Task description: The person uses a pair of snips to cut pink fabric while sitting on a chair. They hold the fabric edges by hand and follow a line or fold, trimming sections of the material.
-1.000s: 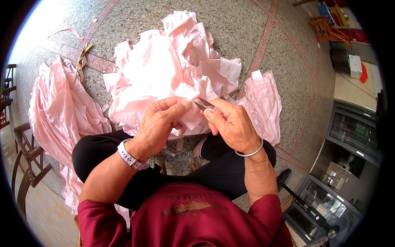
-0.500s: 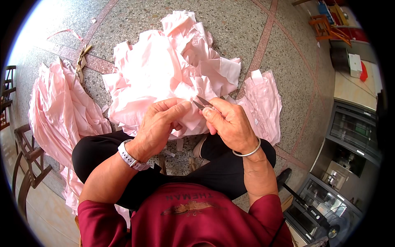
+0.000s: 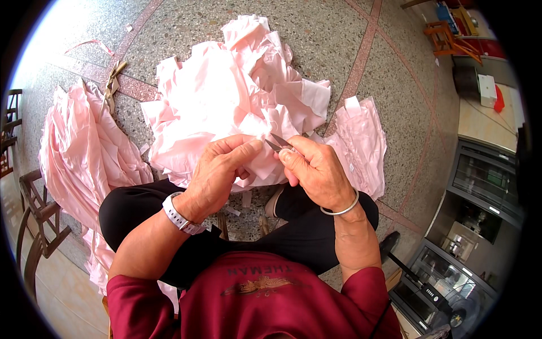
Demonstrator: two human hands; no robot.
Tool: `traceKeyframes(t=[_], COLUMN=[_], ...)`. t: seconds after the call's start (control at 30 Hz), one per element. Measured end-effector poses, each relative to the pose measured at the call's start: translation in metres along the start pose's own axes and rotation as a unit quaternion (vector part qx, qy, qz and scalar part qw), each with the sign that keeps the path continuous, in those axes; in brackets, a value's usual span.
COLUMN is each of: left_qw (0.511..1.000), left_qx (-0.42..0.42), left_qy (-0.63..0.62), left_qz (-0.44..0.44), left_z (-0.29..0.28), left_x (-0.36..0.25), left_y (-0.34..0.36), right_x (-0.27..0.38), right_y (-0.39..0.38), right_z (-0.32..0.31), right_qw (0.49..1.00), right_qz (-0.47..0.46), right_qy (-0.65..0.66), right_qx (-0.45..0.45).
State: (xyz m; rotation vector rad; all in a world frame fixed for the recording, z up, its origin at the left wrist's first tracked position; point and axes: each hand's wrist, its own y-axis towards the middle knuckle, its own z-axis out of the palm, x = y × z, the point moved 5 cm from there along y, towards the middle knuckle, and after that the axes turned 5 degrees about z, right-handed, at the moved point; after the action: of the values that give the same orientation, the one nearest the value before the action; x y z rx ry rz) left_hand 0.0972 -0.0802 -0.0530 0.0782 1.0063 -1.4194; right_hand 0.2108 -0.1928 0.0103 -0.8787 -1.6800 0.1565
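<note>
In my right hand (image 3: pixel 319 172) I grip small metal thread snips (image 3: pixel 273 146). Their two pointed blades are apart and aim toward my left fingertips. My left hand (image 3: pixel 217 172) is closed, thumb and forefinger pinching an edge of pale pink fabric (image 3: pixel 261 164) just left of the blade tips. Whether a thread lies between the blades is too small to tell. Beyond both hands, a large heap of the same pink fabric (image 3: pixel 209 96) spreads over the floor and reaches up to my knees.
More pink fabric (image 3: pixel 84 141) hangs at my left, and a smaller pink bundle (image 3: pixel 361 147) lies at right. A tan strip (image 3: pixel 113 85) rests on the speckled floor (image 3: pixel 322 39). Dark wooden chair parts (image 3: pixel 42 209) stand at left. Glass-fronted cabinets (image 3: pixel 485 175) and a fan (image 3: pixel 463 311) are at right.
</note>
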Motion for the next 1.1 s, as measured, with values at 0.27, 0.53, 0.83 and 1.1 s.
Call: traceKeyframes(t=[0.27, 0.53, 0.83, 1.1], left_qw=[0.998, 0.999, 0.986, 0.996], left_qx=[0.004, 0.006, 0.018, 0.040], left_qy=[-0.047, 0.036, 0.164, 0.079], left_qz=[-0.028, 0.000, -0.016, -0.022], left_z=[0.001, 0.005, 0.012, 0.011], left_x=[0.005, -0.004, 0.009, -0.007], left_y=[0.000, -0.003, -0.014, -0.009], right_x=[-0.008, -0.017, -0.012, -0.003], right_y=[0.004, 0.007, 0.015, 0.020], right_z=[0.004, 0.012, 0.001, -0.002], right_qw=[0.999, 0.957, 0.963, 0.980], right_qz=[-0.014, 0.057, -0.045, -0.056], right_qy=[0.032, 0.271, 0.221, 0.181], right_qx=[0.003, 0.086, -0.147, -0.052])
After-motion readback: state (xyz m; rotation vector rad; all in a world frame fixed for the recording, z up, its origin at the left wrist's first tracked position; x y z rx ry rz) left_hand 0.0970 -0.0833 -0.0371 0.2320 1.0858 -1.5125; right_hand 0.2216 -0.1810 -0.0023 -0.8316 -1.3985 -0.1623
